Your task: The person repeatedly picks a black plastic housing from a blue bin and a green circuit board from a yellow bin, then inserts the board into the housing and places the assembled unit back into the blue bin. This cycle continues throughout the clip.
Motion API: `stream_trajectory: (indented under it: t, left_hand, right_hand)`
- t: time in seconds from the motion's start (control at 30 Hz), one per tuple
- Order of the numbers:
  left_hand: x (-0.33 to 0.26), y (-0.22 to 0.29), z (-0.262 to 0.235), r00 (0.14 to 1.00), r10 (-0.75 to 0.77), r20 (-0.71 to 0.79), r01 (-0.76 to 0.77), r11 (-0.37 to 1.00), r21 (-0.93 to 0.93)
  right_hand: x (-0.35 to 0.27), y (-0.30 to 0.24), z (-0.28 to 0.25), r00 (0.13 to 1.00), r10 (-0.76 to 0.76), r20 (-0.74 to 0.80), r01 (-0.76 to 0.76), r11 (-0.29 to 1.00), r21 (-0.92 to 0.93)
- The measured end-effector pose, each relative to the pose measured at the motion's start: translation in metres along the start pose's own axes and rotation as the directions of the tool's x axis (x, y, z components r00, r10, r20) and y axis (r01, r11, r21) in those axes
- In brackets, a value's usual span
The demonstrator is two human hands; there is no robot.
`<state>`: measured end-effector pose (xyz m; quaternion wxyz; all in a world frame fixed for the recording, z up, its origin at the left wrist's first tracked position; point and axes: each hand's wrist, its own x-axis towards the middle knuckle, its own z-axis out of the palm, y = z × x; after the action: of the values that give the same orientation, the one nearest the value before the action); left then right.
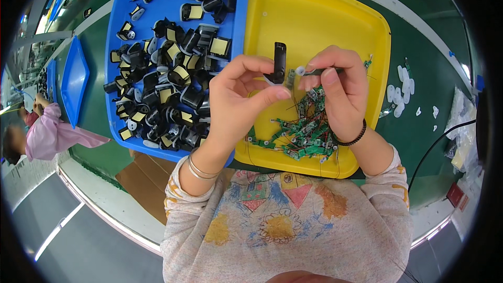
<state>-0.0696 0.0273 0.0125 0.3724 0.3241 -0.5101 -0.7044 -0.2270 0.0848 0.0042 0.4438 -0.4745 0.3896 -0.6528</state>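
Note:
Above the yellow tray (367, 26), my left hand (237, 88) is closed on a black plastic housing (280, 58), held upright between thumb and fingers. Facing it, my right hand (347, 85) pinches a small circuit board (324, 72), partly hidden by the fingers. A round whitish disc (300, 71) shows at the board's end, close beside the housing; I cannot tell whether they touch. Below my hands, a heap of green circuit boards (309, 136) with thin wires lies in the near part of the yellow tray.
To the left, a blue tray (116, 31) holds many black housings (191, 97) with pale yellow pads. White oval pieces (401, 91) lie on the green table at right, near clear plastic bags (458, 120) and a black cable (435, 139). A person in a pink sleeve (57, 131) is far left.

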Motion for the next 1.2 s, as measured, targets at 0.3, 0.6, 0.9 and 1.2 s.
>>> stream_trajectory:
  t: [0.3,0.6,0.9,1.2]
  left_hand:
    - [-0.003,0.001,-0.003,0.999,0.047,0.009,-0.047,0.998,-0.049]
    - [-0.004,0.000,-0.004,0.995,0.097,-0.019,-0.098,0.995,-0.015]
    - [-0.004,0.001,-0.002,0.988,0.139,-0.060,-0.135,0.989,0.064]
    - [-0.005,0.000,-0.002,0.981,0.181,-0.074,-0.172,0.978,0.115]
  right_hand:
    - [0.004,-0.008,0.004,0.986,-0.165,0.018,0.158,0.903,-0.399]
    - [0.011,-0.008,0.001,0.887,-0.380,0.262,0.457,0.651,-0.605]
    - [0.012,-0.004,0.000,0.887,-0.372,0.275,0.461,0.673,-0.578]
    - [0.012,-0.002,0.003,0.878,-0.395,0.270,0.476,0.657,-0.585]
